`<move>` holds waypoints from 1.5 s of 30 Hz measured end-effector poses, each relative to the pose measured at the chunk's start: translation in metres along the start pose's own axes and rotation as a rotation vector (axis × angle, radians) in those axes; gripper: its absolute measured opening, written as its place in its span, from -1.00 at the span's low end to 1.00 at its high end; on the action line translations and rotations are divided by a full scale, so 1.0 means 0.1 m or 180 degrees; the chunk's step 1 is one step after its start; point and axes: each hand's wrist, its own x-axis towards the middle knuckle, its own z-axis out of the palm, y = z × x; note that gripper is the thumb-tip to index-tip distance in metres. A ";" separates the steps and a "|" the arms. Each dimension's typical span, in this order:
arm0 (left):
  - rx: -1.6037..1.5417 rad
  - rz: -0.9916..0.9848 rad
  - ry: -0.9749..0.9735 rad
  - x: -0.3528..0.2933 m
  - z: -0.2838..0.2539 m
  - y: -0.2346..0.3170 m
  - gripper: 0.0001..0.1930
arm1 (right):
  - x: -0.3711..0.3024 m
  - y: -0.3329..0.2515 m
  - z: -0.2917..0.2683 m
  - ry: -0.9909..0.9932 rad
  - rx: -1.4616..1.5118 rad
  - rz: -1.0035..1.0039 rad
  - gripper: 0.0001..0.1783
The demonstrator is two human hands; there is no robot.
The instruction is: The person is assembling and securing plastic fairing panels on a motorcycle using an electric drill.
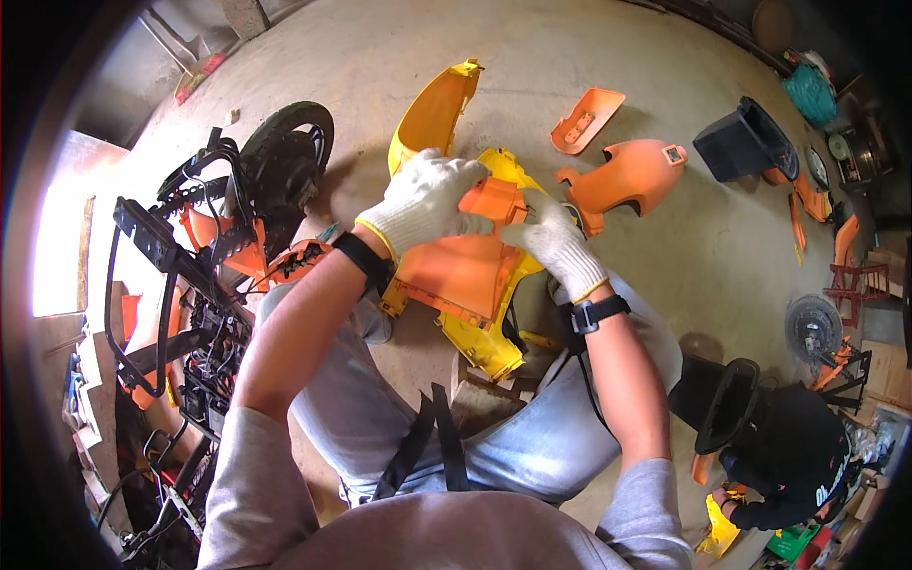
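Note:
I sit with an orange plastic panel (451, 271) in front of me, over my knees. My left hand (425, 201), in a white knit glove, is closed on the panel's upper left part. My right hand (553, 245), gloved alike, has its fingers bent onto the panel's right edge; the fingertips partly hide what they press on. Under the orange panel lies a yellow plastic panel (489, 356), showing at its lower edge and right side. Just beyond my left hand rises a curved yellow body part (432, 109).
A stripped scooter frame (204, 256) with a wheel (290, 142) stands at the left. Orange shells (627, 179) and a black bin-like box (746, 142) lie on the floor ahead to the right. At lower right, a co-worker in black (793, 456) handles a yellow part (719, 527).

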 end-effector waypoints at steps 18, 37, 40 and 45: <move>-0.0581 -0.1495 -0.0818 -0.33 -0.14 0.19 -0.47 | 0.34 2.17 0.37 0.2227 -0.1119 0.1643 -0.24; -0.0602 -0.1048 -0.0578 -0.22 -0.04 0.08 -0.54 | 1.00 2.08 0.08 0.0976 -0.2229 0.2808 -0.29; -0.0598 -0.1102 -0.0707 -0.19 -0.04 0.07 -0.48 | 1.02 2.12 0.02 0.0817 -0.1926 0.2272 -0.34; -0.0532 -0.0963 -0.0568 -0.14 -0.03 0.11 -0.47 | 1.10 2.24 -0.05 0.1133 0.0286 0.1603 -0.41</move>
